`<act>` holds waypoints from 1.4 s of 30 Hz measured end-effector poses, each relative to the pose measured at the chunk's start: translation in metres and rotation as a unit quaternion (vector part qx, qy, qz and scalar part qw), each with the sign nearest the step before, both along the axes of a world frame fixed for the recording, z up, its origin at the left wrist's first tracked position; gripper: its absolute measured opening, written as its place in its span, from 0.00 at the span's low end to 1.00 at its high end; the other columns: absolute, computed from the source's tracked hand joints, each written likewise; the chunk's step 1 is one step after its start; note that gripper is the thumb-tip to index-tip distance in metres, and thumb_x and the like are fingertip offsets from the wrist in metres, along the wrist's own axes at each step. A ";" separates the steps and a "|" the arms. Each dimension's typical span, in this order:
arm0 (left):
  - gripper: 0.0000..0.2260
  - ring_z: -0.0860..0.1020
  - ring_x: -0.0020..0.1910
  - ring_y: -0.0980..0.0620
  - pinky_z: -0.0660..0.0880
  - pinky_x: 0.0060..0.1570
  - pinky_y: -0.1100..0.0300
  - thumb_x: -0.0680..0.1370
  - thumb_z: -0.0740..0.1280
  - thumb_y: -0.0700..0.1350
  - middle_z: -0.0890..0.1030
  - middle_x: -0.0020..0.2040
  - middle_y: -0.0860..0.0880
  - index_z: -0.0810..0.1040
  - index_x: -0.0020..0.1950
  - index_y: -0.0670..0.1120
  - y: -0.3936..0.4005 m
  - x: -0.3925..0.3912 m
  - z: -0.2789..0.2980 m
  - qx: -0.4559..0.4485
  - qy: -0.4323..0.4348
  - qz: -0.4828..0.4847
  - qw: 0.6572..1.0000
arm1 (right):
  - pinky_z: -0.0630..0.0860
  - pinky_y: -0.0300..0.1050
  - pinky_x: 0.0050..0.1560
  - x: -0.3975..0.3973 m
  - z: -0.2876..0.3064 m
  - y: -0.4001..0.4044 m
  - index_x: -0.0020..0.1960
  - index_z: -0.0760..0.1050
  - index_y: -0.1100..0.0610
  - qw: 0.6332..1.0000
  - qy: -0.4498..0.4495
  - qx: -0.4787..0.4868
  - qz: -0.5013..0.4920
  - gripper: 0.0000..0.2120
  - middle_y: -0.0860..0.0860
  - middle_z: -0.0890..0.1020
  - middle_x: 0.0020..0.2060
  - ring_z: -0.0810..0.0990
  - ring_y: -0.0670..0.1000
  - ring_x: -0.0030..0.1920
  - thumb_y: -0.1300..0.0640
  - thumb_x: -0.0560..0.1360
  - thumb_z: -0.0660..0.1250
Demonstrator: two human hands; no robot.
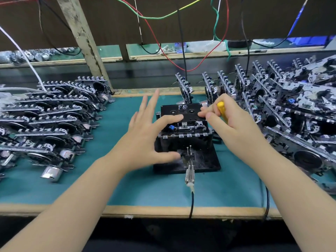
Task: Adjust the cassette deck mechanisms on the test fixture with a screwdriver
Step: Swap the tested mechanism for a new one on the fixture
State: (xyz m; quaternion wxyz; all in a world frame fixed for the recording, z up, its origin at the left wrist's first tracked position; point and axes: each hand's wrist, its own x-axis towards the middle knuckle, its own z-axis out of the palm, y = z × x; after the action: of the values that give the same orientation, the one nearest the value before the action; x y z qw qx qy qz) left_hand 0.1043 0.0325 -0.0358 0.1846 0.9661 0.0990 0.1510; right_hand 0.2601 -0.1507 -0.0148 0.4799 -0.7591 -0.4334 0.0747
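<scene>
One test fixture (187,160), a black stand on a flat black base plate, sits on the green desk (145,190) near the middle, a little toward the front edge. One cassette deck mechanism (184,129) is mounted on top of it, and one black cassette (183,111) with white handwriting lies in that mechanism. One metal clip connector (189,172) with a black cable reaches from the front edge of the desk to two upright pins on the base plate.

The left hand (145,135) is spread wide with straight fingers; its forefinger tip touches the left part of the cassette and its thumb lies across the front left of the fixture. The right hand (231,122) curls around one yellow-handled screwdriver (222,111), handle sticking up above the knuckles, blade hidden. One extended finger of that hand touches the right end of the cassette.

Along the left edge of the desk lies a stack of mechanisms (52,120) in overlapping rows, too many and too tangled to count. Along the right edge a bigger pile of mechanisms (291,110) leans in rows, also past counting. Toward the back edge, between the piles, at least two mechanisms stand upright just behind the fixture. Red, green, yellow, blue, black and white wires (163,17) hang above the back edge.
</scene>
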 end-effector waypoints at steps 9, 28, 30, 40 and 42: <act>0.29 0.52 0.77 0.68 0.59 0.69 0.72 0.66 0.83 0.48 0.47 0.82 0.57 0.75 0.62 0.61 -0.036 0.020 -0.035 -0.183 -0.193 0.068 0.962 | 0.69 0.34 0.56 0.000 -0.008 -0.001 0.44 0.63 0.52 1.000 0.000 0.014 -0.004 0.10 0.38 0.85 0.51 0.77 0.33 0.60 0.58 0.80 0.63; 0.33 0.51 0.79 0.63 0.60 0.73 0.64 0.63 0.81 0.61 0.47 0.78 0.70 0.68 0.62 0.80 -0.024 0.021 -0.031 -0.276 -0.162 -0.010 0.947 | 0.75 0.33 0.45 0.003 -0.028 0.001 0.45 0.76 0.61 0.987 0.144 0.010 -0.070 0.14 0.57 0.80 0.48 0.78 0.58 0.52 0.78 0.70 0.70; 0.28 0.61 0.77 0.62 0.67 0.72 0.55 0.64 0.80 0.56 0.51 0.78 0.69 0.75 0.60 0.71 -0.030 0.020 -0.038 -0.225 -0.213 0.020 0.951 | 0.74 0.39 0.50 -0.008 -0.027 -0.003 0.50 0.73 0.60 0.988 0.129 0.035 -0.078 0.10 0.53 0.78 0.52 0.78 0.53 0.54 0.64 0.70 0.70; 0.26 0.61 0.76 0.66 0.63 0.64 0.67 0.63 0.78 0.57 0.52 0.78 0.71 0.76 0.59 0.68 -0.038 0.022 -0.043 -0.238 -0.244 0.065 0.938 | 0.77 0.38 0.48 -0.007 -0.013 -0.037 0.50 0.74 0.45 0.995 0.003 -0.064 -0.078 0.09 0.38 0.81 0.44 0.81 0.44 0.42 0.58 0.79 0.69; 0.27 0.61 0.75 0.66 0.63 0.63 0.67 0.64 0.78 0.57 0.52 0.78 0.71 0.76 0.60 0.67 -0.037 0.022 -0.043 -0.237 -0.239 0.069 0.939 | 0.80 0.45 0.50 -0.006 -0.007 -0.038 0.50 0.75 0.45 0.995 0.010 -0.068 -0.074 0.10 0.38 0.82 0.44 0.82 0.45 0.42 0.59 0.77 0.71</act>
State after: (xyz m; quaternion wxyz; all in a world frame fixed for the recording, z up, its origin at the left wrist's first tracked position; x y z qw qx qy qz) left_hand 0.1265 -0.0045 -0.0783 0.4154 0.8208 0.1510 0.3618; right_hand 0.2538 -0.1889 -0.0222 0.4360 -0.8191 -0.3650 0.0757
